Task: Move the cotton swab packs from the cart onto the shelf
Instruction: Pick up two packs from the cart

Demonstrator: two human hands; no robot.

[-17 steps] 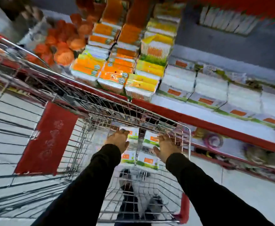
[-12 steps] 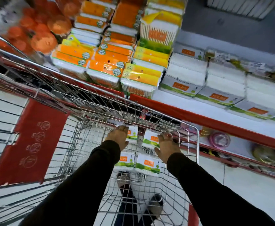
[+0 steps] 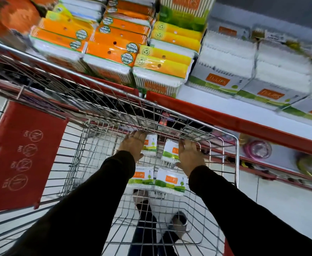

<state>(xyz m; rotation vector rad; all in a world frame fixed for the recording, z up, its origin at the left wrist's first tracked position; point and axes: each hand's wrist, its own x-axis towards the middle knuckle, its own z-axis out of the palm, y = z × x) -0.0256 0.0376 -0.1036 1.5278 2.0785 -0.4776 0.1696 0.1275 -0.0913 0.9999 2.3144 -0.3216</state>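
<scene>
Several white cotton swab packs with green and orange labels lie on the floor of the wire cart (image 3: 236,163). My left hand (image 3: 134,145) lies palm down on the far left pack (image 3: 150,145) and covers most of it. My right hand (image 3: 189,156) lies with spread fingers on the right side of the far right pack (image 3: 170,151). Neither pack is lifted. The two near packs (image 3: 144,177) (image 3: 170,182) lie untouched between my black sleeves. The white shelf with a red front edge (image 3: 225,119) runs just beyond the cart.
Matching white swab packs (image 3: 219,80) stand in rows on the right of the shelf, with a bare white strip in front of them. Orange and yellow packs (image 3: 110,52) are stacked on the left. A red child-seat flap (image 3: 22,159) hangs on the cart's left. Lower shelves hold small goods.
The view has dipped closer to the cart and shelf. Both hands stay on the far packs, and the right hand's fingers have spread wider.
</scene>
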